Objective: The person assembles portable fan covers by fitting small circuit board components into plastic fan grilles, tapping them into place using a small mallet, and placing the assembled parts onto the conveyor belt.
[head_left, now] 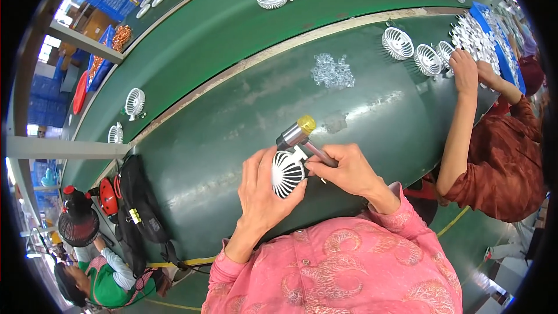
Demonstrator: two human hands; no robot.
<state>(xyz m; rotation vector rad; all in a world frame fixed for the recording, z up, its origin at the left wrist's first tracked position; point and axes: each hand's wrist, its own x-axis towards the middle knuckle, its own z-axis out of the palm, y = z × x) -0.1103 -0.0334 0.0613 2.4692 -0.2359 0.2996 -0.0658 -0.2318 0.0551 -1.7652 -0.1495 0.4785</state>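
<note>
Two hands | left hand fingers cup white fan grille | right hand fingers grip small hammer just above it

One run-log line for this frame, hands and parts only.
left hand: holds white fan grille | right hand: grips small mallet over grille | surface: green table | nearby: clear small parts pile

On the dark green worktop, the left hand cups a white fan grille, fingers curled under its rim. The right hand grips a small hammer whose yellow-tipped metal head sits just above the grille. Beyond the grille lies a heap of small clear parts. Farther right of the grille, a co-worker's hands rest among stacked white grilles. A black bag hangs left of the grille.
</note>
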